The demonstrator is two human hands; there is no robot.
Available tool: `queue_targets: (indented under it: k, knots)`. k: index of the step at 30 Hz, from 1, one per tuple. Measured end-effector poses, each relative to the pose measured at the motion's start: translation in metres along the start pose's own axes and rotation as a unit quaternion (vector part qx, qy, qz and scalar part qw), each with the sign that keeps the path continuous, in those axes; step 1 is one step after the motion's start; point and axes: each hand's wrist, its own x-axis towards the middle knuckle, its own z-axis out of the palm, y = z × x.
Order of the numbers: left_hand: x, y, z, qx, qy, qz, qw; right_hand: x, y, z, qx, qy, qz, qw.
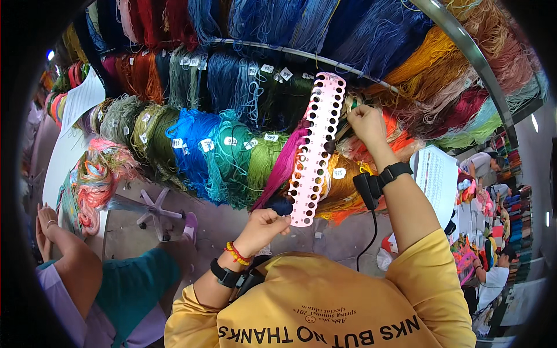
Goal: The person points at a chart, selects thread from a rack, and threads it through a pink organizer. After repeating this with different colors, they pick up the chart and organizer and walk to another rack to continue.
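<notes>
Both arms raised: left hand (264,225) pinches pink card (316,148); right hand (365,122) grips threads (348,113).

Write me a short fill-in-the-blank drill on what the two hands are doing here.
The left hand grips the ___ end of the pink card.
The card is pierced with rows of round ___.
The right hand reaches into the hanging ___ beside the card's top.

Missing words: lower; holes; thread skeins

I see metal rails (464,40) hung thick with coloured thread skeins (197,145), a grey floor (342,238) below, and a white table (64,156) at left.
</notes>
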Motion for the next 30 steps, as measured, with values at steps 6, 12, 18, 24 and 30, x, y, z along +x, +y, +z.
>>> queue_targets:
  k: [6, 12, 18, 24, 30]
  knots:
    - [0.000, -0.001, 0.000, 0.001, 0.006, -0.004, 1.000, 0.000, -0.001, 0.007, 0.028, 0.001, 0.001, 1.000]
    - [-0.001, -0.002, 0.000, -0.011, 0.003, -0.001, 1.000, 0.001, -0.008, 0.011, 0.013, 0.011, 0.032, 0.999]
    - [-0.001, -0.002, -0.001, -0.004, 0.003, -0.005, 1.000, 0.003, 0.009, 0.018, 0.104, 0.028, -0.015, 0.994]
    - [-0.002, -0.003, -0.001, 0.000, 0.010, -0.009, 1.000, 0.006, 0.023, 0.026, 0.326, -0.037, 0.009, 0.945]
    - [-0.002, -0.001, 0.001, -0.006, 0.006, -0.004, 1.000, -0.006, 0.015, 0.014, 0.433, -0.034, 0.053, 0.899]
